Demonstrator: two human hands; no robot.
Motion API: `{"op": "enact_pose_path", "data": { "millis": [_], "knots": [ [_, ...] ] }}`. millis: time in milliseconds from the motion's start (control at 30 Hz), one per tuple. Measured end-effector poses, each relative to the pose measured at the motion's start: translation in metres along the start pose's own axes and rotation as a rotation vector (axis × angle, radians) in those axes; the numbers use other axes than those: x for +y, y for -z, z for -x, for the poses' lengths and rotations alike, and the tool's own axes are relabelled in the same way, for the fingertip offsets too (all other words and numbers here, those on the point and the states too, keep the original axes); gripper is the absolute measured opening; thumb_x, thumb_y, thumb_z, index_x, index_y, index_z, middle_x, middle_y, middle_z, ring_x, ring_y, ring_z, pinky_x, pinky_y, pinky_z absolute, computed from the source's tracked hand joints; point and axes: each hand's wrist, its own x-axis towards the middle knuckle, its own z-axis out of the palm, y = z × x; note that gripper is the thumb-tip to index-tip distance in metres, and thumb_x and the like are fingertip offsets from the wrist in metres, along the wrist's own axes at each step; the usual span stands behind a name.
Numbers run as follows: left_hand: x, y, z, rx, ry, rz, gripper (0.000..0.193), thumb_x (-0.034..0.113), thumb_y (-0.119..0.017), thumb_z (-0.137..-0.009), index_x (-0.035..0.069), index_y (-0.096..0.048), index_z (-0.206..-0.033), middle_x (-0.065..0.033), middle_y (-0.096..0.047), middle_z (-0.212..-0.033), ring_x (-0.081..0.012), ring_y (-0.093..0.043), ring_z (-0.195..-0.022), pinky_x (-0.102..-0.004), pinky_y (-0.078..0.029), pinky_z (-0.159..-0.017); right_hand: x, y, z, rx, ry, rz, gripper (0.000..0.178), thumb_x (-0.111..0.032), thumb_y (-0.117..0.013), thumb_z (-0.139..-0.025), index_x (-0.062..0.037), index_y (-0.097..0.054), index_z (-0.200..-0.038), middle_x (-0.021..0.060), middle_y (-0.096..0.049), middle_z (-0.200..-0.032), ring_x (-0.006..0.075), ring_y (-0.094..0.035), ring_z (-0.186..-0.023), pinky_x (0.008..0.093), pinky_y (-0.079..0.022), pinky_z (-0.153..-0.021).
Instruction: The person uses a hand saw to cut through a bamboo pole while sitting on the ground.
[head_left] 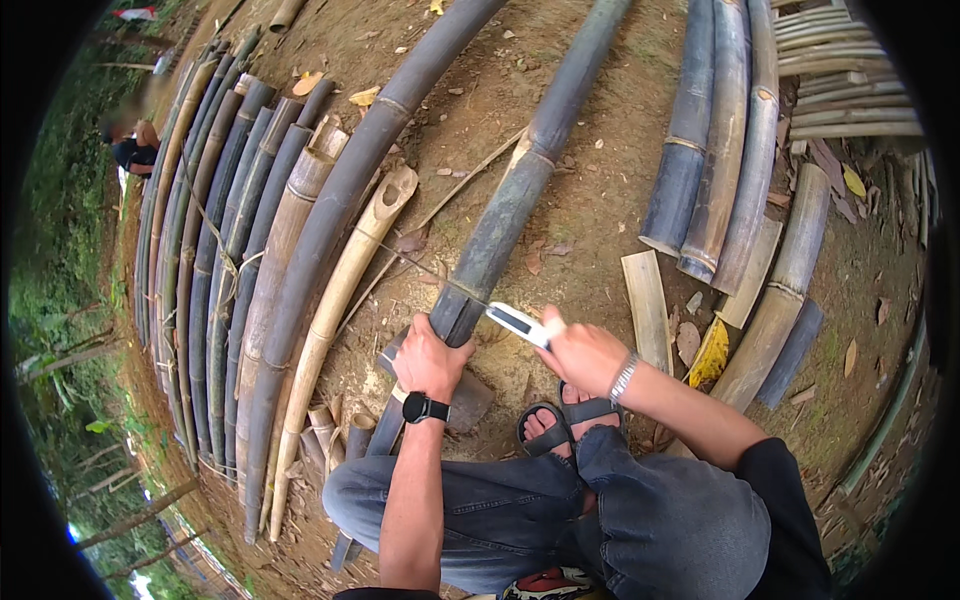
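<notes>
A long dark bamboo pole (pixel 510 215) runs from the far middle toward my knees. Near its close end, my left hand (pixel 430 358), with a watch on the wrist, is wrapped round the bamboo from the left. My right hand (pixel 585 357) is closed on the white and black handle of a hand saw (pixel 515 322). The thin blade lies crosswise over the pole just beyond my left hand, its tip sticking out to the left. How deep the teeth sit in the bamboo I cannot tell. Pale sawdust (pixel 405 300) covers the dirt beneath.
Many bamboo poles (pixel 235 200) lie side by side at the left, some tied with cord. More poles (pixel 710 140) and short cut pieces (pixel 648 310) lie at the right. My sandalled feet (pixel 548 428) are close to the pole's near end. Another person (pixel 133 148) is at the far left.
</notes>
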Motion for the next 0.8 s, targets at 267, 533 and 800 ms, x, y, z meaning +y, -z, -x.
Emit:
{"op": "enact_pose_path", "data": {
  "millis": [267,533,800],
  "knots": [
    [0.001,0.0,0.005,0.027,-0.013,-0.021,0.062,0.043,-0.087,-0.067,0.003,-0.056,-0.103,-0.0222,-0.072,-0.098,-0.038,-0.072,-0.089,-0.0453,-0.058,-0.079,0.005,0.006,0.042,-0.049,-0.074,-0.014,0.037,-0.027,-0.058,-0.101,0.0015,-0.04,-0.117,0.0204,-0.066,-0.068,0.0411,-0.069,-0.064,0.0481,-0.057,-0.055],
    [-0.001,0.006,0.005,-0.007,0.007,0.018,0.059,0.039,-0.087,-0.068,0.002,-0.056,-0.101,-0.0216,-0.072,-0.099,-0.0379,-0.072,-0.089,-0.045,-0.058,-0.079,0.026,0.013,0.1,-0.056,-0.122,-0.024,0.04,-0.029,-0.06,-0.1,0.0018,-0.041,-0.118,0.0235,-0.067,-0.069,0.0442,-0.069,-0.067,0.052,-0.057,-0.059],
    [0.002,0.005,0.005,-0.01,-0.036,0.054,0.059,0.04,-0.087,-0.068,0.002,-0.056,-0.101,-0.0209,-0.072,-0.1,-0.0366,-0.072,-0.092,-0.044,-0.058,-0.08,-0.002,0.004,-0.008,0.045,-0.018,-0.023,0.036,-0.023,-0.061,-0.099,0.0007,-0.038,-0.113,0.0273,-0.065,-0.071,0.0494,-0.066,-0.067,0.0554,-0.053,-0.058]
  ]
}}
